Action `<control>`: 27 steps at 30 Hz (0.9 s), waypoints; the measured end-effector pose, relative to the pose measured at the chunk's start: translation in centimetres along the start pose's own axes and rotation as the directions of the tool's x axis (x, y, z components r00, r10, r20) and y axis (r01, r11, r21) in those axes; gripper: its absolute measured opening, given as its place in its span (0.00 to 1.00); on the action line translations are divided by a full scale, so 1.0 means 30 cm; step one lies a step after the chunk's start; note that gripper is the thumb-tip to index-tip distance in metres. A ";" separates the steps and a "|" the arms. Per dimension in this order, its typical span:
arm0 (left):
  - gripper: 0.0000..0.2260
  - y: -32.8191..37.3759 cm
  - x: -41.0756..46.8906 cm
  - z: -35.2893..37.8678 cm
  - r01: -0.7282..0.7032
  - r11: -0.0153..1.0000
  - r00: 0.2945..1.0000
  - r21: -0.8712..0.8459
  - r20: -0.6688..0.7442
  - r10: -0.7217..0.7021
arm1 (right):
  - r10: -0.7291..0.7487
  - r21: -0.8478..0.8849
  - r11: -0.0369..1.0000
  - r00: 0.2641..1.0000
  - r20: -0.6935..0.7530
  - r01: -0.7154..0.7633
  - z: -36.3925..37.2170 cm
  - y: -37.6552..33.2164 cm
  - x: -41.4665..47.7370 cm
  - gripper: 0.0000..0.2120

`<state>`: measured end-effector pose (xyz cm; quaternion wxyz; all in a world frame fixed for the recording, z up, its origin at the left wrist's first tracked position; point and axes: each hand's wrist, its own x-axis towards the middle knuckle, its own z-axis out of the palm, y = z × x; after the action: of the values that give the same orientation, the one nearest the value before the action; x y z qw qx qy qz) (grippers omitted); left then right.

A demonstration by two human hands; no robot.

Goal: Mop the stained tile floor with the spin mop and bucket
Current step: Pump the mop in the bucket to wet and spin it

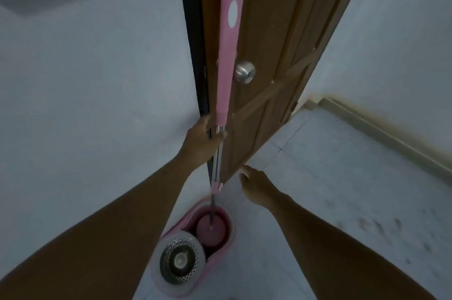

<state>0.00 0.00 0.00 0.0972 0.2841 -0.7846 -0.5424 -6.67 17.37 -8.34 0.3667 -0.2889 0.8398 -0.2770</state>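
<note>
The spin mop stands nearly upright, with a pink and white handle above a metal pole. My left hand grips the metal pole just below the pink grip. The mop's round pink head sits inside the water side of the pink bucket on the floor below me. The bucket's perforated steel spin basket is on its near side. My right hand hovers to the right of the pole with fingers loosely spread, holding nothing. Dark smudges mark the pale tile floor at the right.
A brown wooden door with a round metal knob stands open right behind the mop. Pale walls rise on the left and at the far right, with a skirting board along the right wall. Open tile floor lies to the right.
</note>
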 end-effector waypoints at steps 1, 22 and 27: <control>0.24 -0.007 0.028 0.012 -0.021 0.998 1.000 -0.053 -0.011 0.021 | 0.021 0.022 1.000 1.000 -0.006 -0.021 0.004 0.011 0.032 0.21; 0.20 -0.168 0.128 0.014 -0.165 0.966 0.983 -0.200 0.043 0.177 | 0.330 0.288 0.919 0.925 -0.186 -0.270 0.511 0.255 0.414 0.14; 0.19 -0.214 0.119 -0.002 -0.145 0.967 0.985 -0.207 0.065 0.162 | 0.581 0.500 0.726 0.810 -0.078 -0.472 0.557 0.384 0.385 0.19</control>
<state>-0.71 -3.62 -6.35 0.1353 0.1889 -0.7485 -0.6211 -3.46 13.01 -31.06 0.3882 0.0918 0.8339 -0.3815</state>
